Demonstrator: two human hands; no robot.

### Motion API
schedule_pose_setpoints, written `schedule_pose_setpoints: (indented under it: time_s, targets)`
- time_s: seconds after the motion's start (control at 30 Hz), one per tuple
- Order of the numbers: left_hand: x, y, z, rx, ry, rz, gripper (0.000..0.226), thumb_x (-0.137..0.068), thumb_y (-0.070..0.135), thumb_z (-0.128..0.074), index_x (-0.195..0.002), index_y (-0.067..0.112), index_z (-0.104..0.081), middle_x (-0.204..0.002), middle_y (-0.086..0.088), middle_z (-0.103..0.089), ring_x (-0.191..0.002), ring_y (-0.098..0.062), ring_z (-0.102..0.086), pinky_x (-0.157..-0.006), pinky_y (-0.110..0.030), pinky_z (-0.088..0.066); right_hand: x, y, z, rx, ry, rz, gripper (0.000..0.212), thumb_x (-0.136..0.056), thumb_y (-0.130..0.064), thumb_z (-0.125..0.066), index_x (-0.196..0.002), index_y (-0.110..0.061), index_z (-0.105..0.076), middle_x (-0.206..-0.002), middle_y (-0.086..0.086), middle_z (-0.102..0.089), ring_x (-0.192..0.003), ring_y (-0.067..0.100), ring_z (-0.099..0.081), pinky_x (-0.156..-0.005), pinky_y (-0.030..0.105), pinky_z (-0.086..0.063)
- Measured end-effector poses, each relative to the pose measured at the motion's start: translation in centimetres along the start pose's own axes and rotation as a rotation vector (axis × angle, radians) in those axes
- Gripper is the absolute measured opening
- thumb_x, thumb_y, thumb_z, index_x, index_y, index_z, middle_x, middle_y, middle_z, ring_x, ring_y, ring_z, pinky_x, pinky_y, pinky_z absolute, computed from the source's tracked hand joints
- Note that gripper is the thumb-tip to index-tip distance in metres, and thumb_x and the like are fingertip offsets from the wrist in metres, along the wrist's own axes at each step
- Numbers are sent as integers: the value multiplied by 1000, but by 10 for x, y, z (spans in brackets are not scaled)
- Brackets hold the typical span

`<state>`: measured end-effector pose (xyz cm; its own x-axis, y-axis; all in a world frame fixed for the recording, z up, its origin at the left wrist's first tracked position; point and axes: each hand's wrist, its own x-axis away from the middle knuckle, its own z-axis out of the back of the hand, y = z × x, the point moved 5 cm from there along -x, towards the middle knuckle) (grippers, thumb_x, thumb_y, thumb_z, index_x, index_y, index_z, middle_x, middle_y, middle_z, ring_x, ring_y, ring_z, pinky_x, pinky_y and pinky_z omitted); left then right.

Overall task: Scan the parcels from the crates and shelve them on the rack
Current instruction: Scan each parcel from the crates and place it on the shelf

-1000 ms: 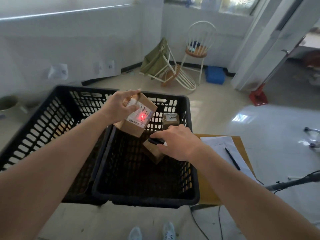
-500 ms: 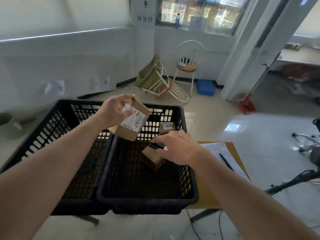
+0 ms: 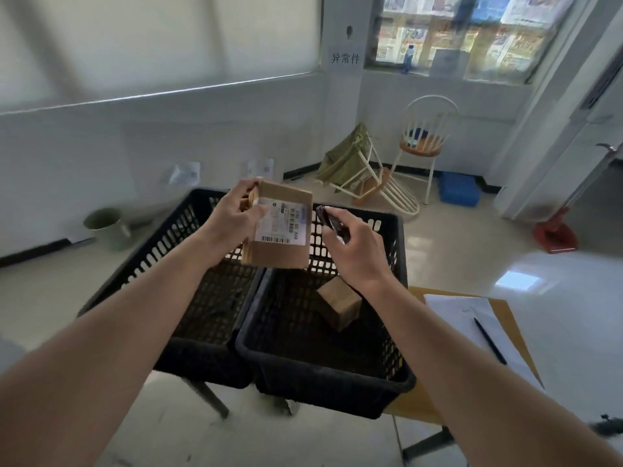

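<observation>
From the head camera, the left hand [image 3: 232, 224] holds a brown parcel [image 3: 276, 227] up in the air, fingers and thumb curled round its left edge. The white label [image 3: 281, 224] on the parcel faces the camera. The parcel hangs above the line where two black crates meet. The right hand [image 3: 357, 251] is curled round a small dark scanner [image 3: 328, 220], which sticks up just beside the right edge of the parcel, with a thin gap between them. The right crate [image 3: 323, 389] has one more brown parcel lying tilted [image 3: 338, 303] on its floor, under the right wrist, with bare floor all round it. The left crate [image 3: 135, 264] sits tight against the right one, side by side. The near rim of the right crate hangs out past the bench [image 3: 421, 402] edge. To the right of the crates, a white sheet of paper [image 3: 472, 325] lies on the bench with a black pen [image 3: 490, 340] on top of it. Past the crates the floor is wide and shiny. Far off by the wall stand a white chair [image 3: 426, 143], a tipped-over chair [image 3: 374, 183], a blue box [image 3: 458, 193] and a green bucket [image 3: 108, 225].
</observation>
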<state>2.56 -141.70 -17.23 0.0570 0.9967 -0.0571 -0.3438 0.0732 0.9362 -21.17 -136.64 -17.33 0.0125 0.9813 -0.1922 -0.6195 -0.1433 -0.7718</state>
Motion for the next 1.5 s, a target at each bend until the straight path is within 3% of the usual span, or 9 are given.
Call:
schedule_pose_setpoints:
  time_s: [0.07, 0.2, 0.3, 0.57, 0.83, 1.13, 1.23, 1.37, 1.5]
  targets:
    - [27, 6, 5, 61, 45, 40, 33, -106, 23, -57, -133, 43, -56, -113, -3, -74, -111, -24, -70, -86, -45, -61, 3, -4, -3, -123, 31, 2, 45, -107, -36, -59, -152, -31, -58, -143, -6, -66, -133, 14, -59, -114, 39, -47]
    - [93, 19, 5, 145, 171, 80, 31, -108, 22, -54, -139, 26, -49, -101, -3, -80, -93, -13, -77, -69, -30, -63, 23, -17, -10, -313, -19, 63, 46, -109, -37, -58, -154, -30, -54, -150, -5, -61, -139, 14, -55, -112, 36, -46]
    - [147, 28, 5, 209, 294, 119, 32, -107, 23, -56, -135, 17, -41, -109, -13, -77, -99, -23, -76, -77, -42, -65, 52, -29, -16, -504, -138, 73, 45, -110, -38, -56, -154, -34, -52, -144, -3, -61, -124, 11, -64, -100, 44, -61]
    - [312, 39, 23, 256, 692, 106, 19, -107, 25, -58, -125, 21, -52, -123, -10, -67, -107, -26, -74, -82, -46, -65, 155, -91, -38, -763, -428, 164, 44, -108, -39, -58, -152, -35, -51, -133, 7, -66, -110, 18, -74, -85, 52, -66]
    - [497, 60, 63, 29, 934, 121, 40, -100, 22, -67, -138, 32, -60, -123, 3, -66, -112, -18, -70, -96, -41, -62, 283, -181, -73, -898, -672, 290, 37, -107, -33, -62, -143, -28, -56, -131, 9, -66, -111, 21, -74, -82, 50, -67]
    - [726, 71, 91, -335, 1238, 163, 69, -100, 24, -70, -159, 39, -36, -152, 1, -45, -131, -20, -52, -76, -22, -62, 480, -264, -120, -923, -882, 392, 38, -106, -42, -63, -143, -40, -55, -138, 7, -62, -109, 16, -73, -76, 44, -68]
    - [801, 74, 96, -462, 1289, 192, 69, -100, 21, -69, -161, 31, -36, -154, 1, -41, -138, -11, -41, -97, -35, -60, 551, -284, -133, -933, -925, 429, 38, -107, -42, -62, -143, -42, -54, -138, 4, -62, -105, 9, -73, -74, 43, -68]
    - [888, 77, 107, -582, 1337, 238, 69, -99, 17, -73, -160, 19, -40, -155, 1, -43, -136, 6, -35, -114, -18, -41, 633, -309, -152, -936, -1009, 427, 37, -108, -40, -60, -144, -42, -51, -139, 5, -64, -98, 11, -76, -73, 45, -68]
    - [958, 71, 120, -584, 1368, 281, 69, -99, 13, -71, -160, 15, -40, -156, -1, -42, -146, -9, -38, -119, -41, -44, 700, -334, -173, -913, -1083, 434, 38, -107, -42, -60, -144, -45, -50, -141, 2, -62, -97, 10, -76, -71, 42, -68]
